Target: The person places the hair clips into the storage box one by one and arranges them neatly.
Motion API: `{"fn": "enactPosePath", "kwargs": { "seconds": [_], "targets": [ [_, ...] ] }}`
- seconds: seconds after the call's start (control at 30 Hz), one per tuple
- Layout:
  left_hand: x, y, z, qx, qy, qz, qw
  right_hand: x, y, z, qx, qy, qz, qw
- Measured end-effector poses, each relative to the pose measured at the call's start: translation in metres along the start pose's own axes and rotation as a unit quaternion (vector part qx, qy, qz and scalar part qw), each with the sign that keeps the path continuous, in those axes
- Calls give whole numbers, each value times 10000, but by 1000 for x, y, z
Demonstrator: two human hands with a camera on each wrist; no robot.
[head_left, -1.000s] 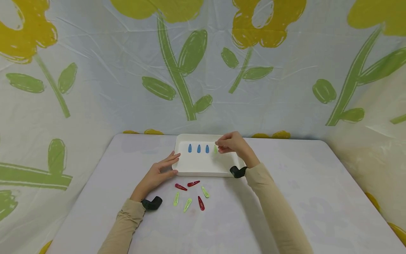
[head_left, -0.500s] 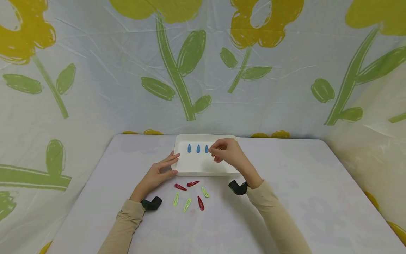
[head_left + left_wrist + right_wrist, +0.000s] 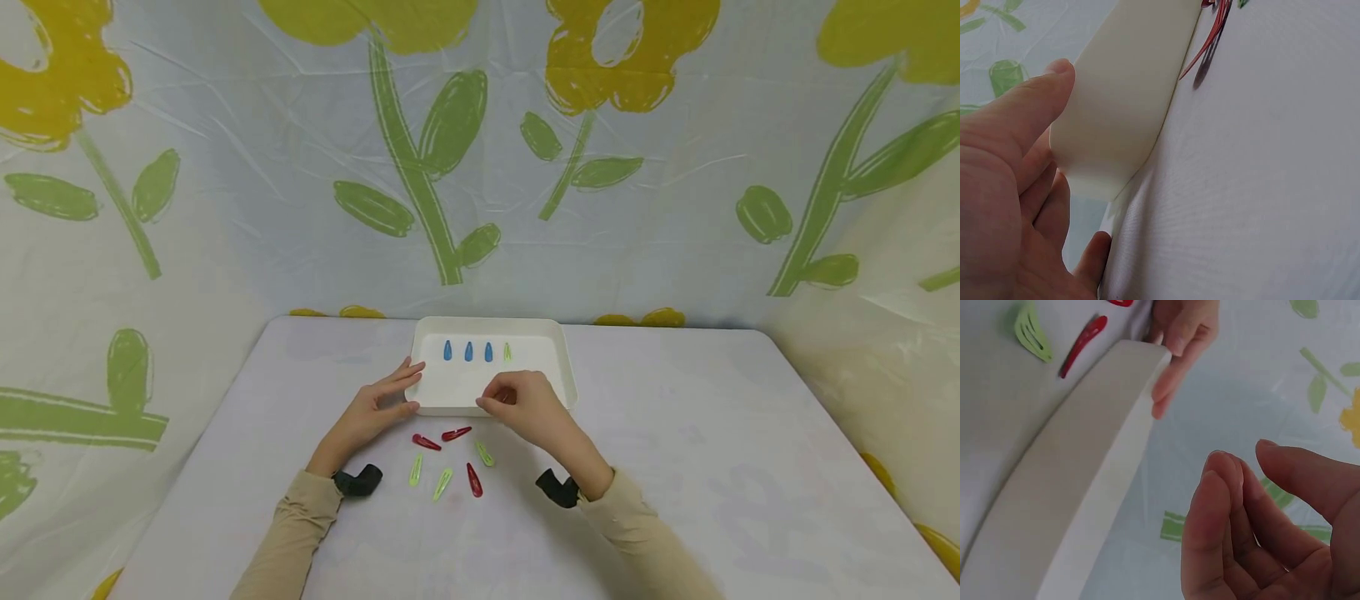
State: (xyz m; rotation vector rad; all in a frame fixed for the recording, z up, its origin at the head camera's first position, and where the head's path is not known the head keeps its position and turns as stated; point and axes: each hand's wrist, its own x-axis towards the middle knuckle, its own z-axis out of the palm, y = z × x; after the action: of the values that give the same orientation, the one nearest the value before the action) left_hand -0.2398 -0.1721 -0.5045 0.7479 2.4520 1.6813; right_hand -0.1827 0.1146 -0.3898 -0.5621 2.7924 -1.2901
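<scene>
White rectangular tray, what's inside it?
Three blue teardrop-shaped hair clips and one light-green hair clip, in a row. The right hand hides part of the tray; anything there can't be seen.

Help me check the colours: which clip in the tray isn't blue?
The green clip at the right end of the row in the tray; the other three are blue clips.

A pale whitish tabletop (image 3: 675,433) with rounded far corners spreads across the lower half of the frame. Near its far edge, just below the frame's centre, lies a white rectangular rimmed tray (image 3: 457,389); lower down, around lower centre, three glossy red teardrop-shaped hair clips (image 3: 475,481) and three light-green openwork hair clips (image 3: 443,484) lie scattered, all apart
</scene>
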Motion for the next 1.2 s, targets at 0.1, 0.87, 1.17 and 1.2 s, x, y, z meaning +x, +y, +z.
{"fn": "enactPosePath", "kwargs": {
  "seconds": [0.1,0.87,1.17,1.2],
  "targets": [
    [0,1,0,-17,0,-26,10000,-5,5,10,-227,-175,31,9996],
    [2,-2,1,-60,-16,268,9996,-15,34,46,-865,-578,385,9938],
    [1,0,1,-68,-9,154,9999,-15,35,52,-1009,-605,592,9913],
    [1,4,1,-95,-16,144,9998,-16,35,53,-1019,-588,606,9912]
  ]
}}
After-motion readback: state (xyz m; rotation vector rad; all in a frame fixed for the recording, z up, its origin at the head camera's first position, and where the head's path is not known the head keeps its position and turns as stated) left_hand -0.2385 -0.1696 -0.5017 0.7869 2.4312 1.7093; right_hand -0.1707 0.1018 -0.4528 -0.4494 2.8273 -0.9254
